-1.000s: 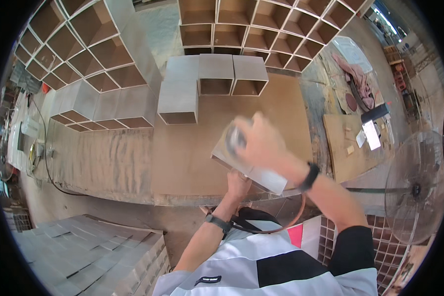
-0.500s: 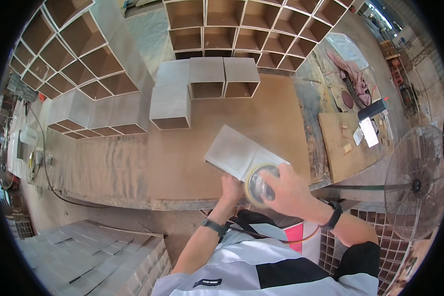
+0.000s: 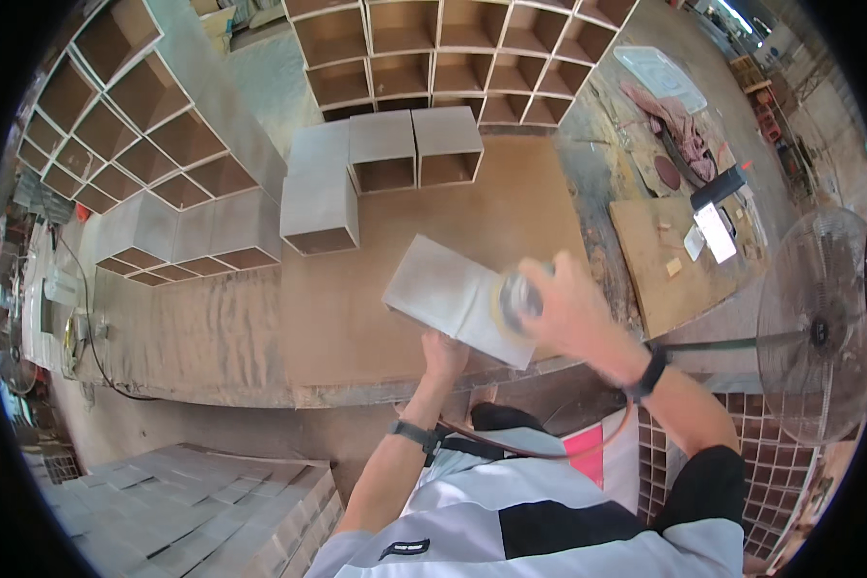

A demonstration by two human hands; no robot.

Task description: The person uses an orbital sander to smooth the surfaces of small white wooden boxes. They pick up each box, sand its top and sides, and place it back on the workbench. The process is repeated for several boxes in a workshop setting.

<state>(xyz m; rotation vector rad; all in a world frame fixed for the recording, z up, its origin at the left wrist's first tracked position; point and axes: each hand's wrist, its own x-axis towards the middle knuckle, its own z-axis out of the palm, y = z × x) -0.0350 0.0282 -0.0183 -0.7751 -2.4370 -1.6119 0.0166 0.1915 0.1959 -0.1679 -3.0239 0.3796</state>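
My right hand [image 3: 576, 313] is wrapped round a round disc sander [image 3: 511, 304], which is blurred by motion. The sander's pad lies at the far right edge of a pale grey wooden box [image 3: 443, 277]. A seam or ridge crosses the middle of the box's top face. My left hand [image 3: 443, 354] grips the near edge of the box from below; its fingertips are partly hidden under it. A reddish-brown hose [image 3: 588, 447] loops in front of my body.
Similar grey boxes [image 3: 318, 204] stand behind on the brown board [image 3: 511, 212]. Cubby units rise at the left [image 3: 116, 106] and back [image 3: 433, 48]. A phone [image 3: 714, 231] and a pink cloth [image 3: 669, 120] lie to the right, near a fan [image 3: 819, 332]. Stacked grey pieces [image 3: 183, 511] stand at lower left.
My right hand has moved the sander from the box's near edge to its far right edge. The box's right end has swung nearer to me, with my left hand still on it.
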